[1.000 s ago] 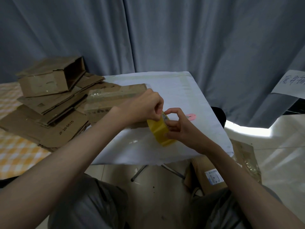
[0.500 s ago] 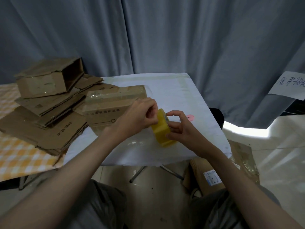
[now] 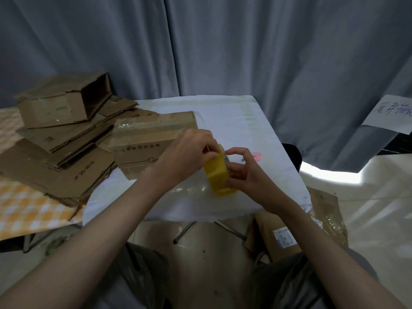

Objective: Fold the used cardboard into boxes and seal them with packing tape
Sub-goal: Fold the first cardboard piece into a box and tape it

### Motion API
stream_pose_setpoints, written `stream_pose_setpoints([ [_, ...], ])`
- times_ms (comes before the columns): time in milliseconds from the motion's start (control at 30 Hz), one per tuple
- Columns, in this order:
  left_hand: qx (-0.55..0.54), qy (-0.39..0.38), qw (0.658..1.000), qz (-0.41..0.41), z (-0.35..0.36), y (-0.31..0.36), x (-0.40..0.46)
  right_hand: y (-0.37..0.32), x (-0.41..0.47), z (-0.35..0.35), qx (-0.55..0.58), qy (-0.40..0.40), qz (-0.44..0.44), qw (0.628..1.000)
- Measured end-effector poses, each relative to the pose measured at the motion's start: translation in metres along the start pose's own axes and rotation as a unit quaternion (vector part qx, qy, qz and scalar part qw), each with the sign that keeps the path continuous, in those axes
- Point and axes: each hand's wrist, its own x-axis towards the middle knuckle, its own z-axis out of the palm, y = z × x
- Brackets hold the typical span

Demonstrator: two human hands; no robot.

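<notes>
Both hands hold a yellow roll of packing tape point(image 3: 217, 175) above the white-covered desk point(image 3: 245, 121). The left hand point(image 3: 189, 152) pinches its top edge; the right hand point(image 3: 243, 172) grips its side. A taped brown cardboard box point(image 3: 147, 139) sits just behind them.

Both forearms reach forward and meet over the middle of the view. Left hand point(image 3: 187, 152) is knuckles up, fingers curled down and pinching at the top edge of the tape roll point(image 3: 217, 172). Right hand point(image 3: 243, 172) cradles that roll from the other side, thumb underneath, index finger arched above it. The two hands nearly touch, wrists angled inward.
</notes>
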Motion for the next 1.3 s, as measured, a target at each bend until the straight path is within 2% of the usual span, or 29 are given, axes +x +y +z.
stream_pose_setpoints([
  [567, 0.127, -0.175, 0.975, 0.054, -0.01, 0.004, 0.039, 0.002, 0.003, -0.004, -0.008, -0.019, 0.003, 1.0],
  [733, 0.144, -0.178, 0.969, 0.088, -0.005, 0.002, 0.038, 0.004, 0.003, -0.003, -0.002, -0.017, 0.005, 1.0],
  [1000, 0.076, -0.156, 0.981, 0.084, -0.005, 0.0, 0.025, -0.002, 0.0, -0.004, -0.006, -0.039, 0.006, 0.999],
  [1133, 0.042, -0.126, 0.99, 0.051, -0.005, -0.005, 0.018, -0.001, 0.002, -0.006, -0.004, -0.038, 0.002, 0.999],
  [1300, -0.065, -0.096, 0.993, -0.013, -0.007, -0.016, 0.017, 0.0, 0.003, -0.008, 0.01, -0.032, 0.001, 0.999],
])
